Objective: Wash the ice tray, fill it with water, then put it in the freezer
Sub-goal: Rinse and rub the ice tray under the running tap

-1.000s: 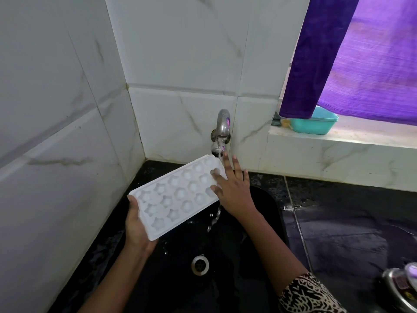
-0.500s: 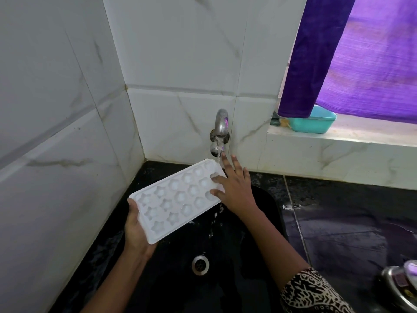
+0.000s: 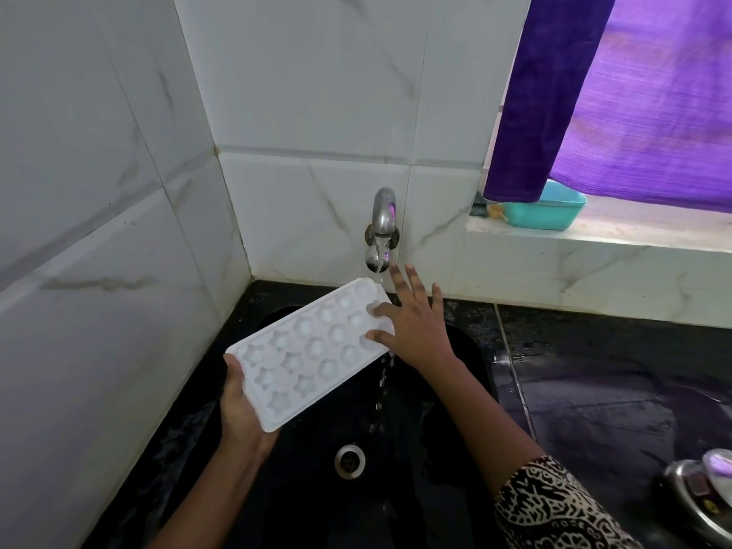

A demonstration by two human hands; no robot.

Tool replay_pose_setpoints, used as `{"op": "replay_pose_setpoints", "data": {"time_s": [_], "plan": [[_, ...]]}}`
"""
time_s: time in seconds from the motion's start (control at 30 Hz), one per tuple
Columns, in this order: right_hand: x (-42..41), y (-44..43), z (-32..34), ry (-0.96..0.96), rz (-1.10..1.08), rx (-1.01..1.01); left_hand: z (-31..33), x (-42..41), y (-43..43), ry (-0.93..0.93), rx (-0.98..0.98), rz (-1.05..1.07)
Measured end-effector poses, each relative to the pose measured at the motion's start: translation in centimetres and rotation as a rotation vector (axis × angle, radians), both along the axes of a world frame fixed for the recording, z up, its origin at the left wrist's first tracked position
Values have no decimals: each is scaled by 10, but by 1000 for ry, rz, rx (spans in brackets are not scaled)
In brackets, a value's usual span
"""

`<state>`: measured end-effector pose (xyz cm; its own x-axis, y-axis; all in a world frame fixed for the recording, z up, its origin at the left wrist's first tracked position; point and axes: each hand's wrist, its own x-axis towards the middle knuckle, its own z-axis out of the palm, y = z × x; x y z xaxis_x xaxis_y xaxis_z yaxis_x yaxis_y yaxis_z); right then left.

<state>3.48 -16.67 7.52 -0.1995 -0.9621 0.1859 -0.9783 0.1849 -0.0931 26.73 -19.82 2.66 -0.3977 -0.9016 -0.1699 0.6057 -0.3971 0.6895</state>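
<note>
We see white, grey-veined tiled walls (image 3: 99, 172) meeting in a corner at upper left. At upper right a purple curtain (image 3: 641, 97) hangs above a pale window ledge (image 3: 618, 245), daylight glowing through it. A teal tub (image 3: 554, 213) sits on the ledge. Wet black counter (image 3: 602, 374) fills the lower right.

ice tray (image 3: 313, 352) | white, star-shaped cells up | tilted | held over black sink (image 3: 471, 350), far end under running tap (image 3: 382, 215)
</note>
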Motion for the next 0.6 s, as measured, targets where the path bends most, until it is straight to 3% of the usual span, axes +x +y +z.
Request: {"op": "replay_pose_setpoints", "data": {"time_s": [0.07, 0.23, 0.43, 0.6], "plan": [[6, -3, -2, 38, 9, -3, 2, -3, -2, -8, 0, 2], [-2, -1, -6, -106, 54, -41, 4, -1, -10, 67, 39, 14], [2, -4, -6, 54, -4, -95, 4, -7, -7, 53, 64, 38], [6, -3, -11, 5, 8, -38, 13, -5, -10, 79, 46, 10]]}}
